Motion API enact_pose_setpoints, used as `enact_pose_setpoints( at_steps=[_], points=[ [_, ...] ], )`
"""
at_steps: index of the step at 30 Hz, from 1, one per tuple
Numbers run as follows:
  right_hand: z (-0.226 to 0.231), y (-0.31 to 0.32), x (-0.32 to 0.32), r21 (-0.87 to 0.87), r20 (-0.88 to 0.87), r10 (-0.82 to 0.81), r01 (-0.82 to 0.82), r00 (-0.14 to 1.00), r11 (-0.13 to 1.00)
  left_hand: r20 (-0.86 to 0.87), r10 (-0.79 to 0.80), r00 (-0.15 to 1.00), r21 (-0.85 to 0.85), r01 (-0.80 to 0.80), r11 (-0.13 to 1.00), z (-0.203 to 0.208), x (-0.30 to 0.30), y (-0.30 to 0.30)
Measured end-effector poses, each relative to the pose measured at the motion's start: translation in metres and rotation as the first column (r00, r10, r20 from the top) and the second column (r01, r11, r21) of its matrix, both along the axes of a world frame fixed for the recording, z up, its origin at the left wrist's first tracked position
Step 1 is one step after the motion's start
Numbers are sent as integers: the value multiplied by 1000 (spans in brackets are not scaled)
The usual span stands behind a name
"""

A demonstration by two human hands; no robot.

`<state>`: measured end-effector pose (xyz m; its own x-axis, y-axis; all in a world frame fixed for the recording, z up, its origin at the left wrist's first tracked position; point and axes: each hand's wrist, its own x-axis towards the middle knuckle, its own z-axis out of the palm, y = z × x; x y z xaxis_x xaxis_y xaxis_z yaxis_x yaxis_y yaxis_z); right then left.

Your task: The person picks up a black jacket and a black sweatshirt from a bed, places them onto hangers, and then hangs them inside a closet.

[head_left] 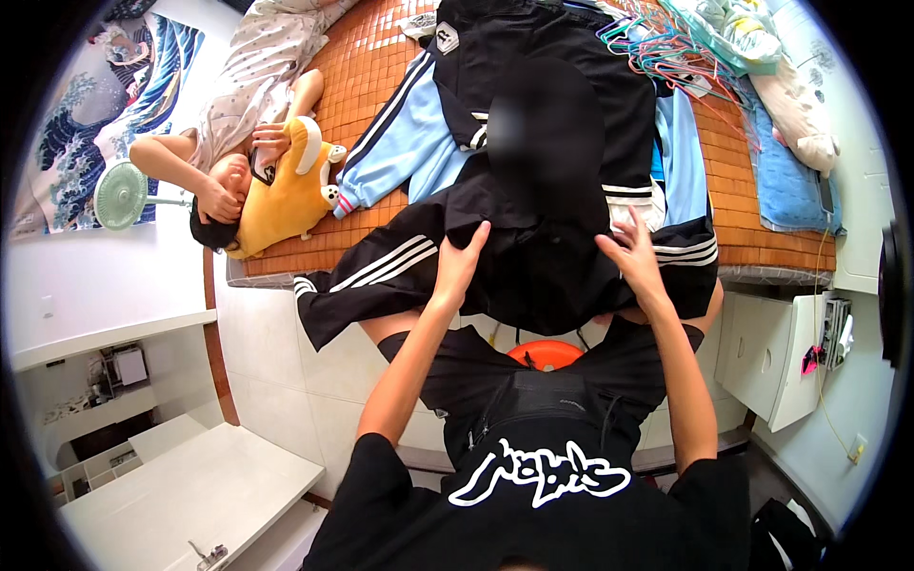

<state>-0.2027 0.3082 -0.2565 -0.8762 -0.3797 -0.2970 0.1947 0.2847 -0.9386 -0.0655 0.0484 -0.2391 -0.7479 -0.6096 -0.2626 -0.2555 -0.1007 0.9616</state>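
A black track jacket [562, 276] with white stripes hangs over the bed's front edge and across my knees, its striped sleeves spread to both sides. My left hand [459, 266] has its thumb on top of the black cloth and its fingers tucked out of sight in the fold, gripping it. On the other side my right hand [636, 255] is over the jacket with its fingers apart. Beyond lie more black clothes [571, 38] and a light blue garment [405, 133] with dark stripes. A dark blurred patch hides the middle of the pile.
A person [224, 176] lies at the left of the woven-mat bed [367, 71] against a yellow plush toy [286, 200]. Colourful hangers [657, 48] are heaped at the far right, near a blue cushion [785, 181]. An orange stool [545, 354] shows beneath me; a green fan [122, 195] stands left.
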Motion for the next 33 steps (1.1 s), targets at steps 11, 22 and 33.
enact_pose_setpoints(
  at_steps=[11,22,33],
  points=[
    [111,7,-22,-202,-317,60,-129,947,971,-273,159,949,-497,-280,821,95,31,-54],
    [130,-12,-50,-343,-463,-216,51,860,938,-515,386,765,150,-363,920,173,-35,-78],
    [88,-93,-340,211,-435,-25,129,900,969,-188,-60,980,-474,-37,880,116,-254,-208]
  ],
)
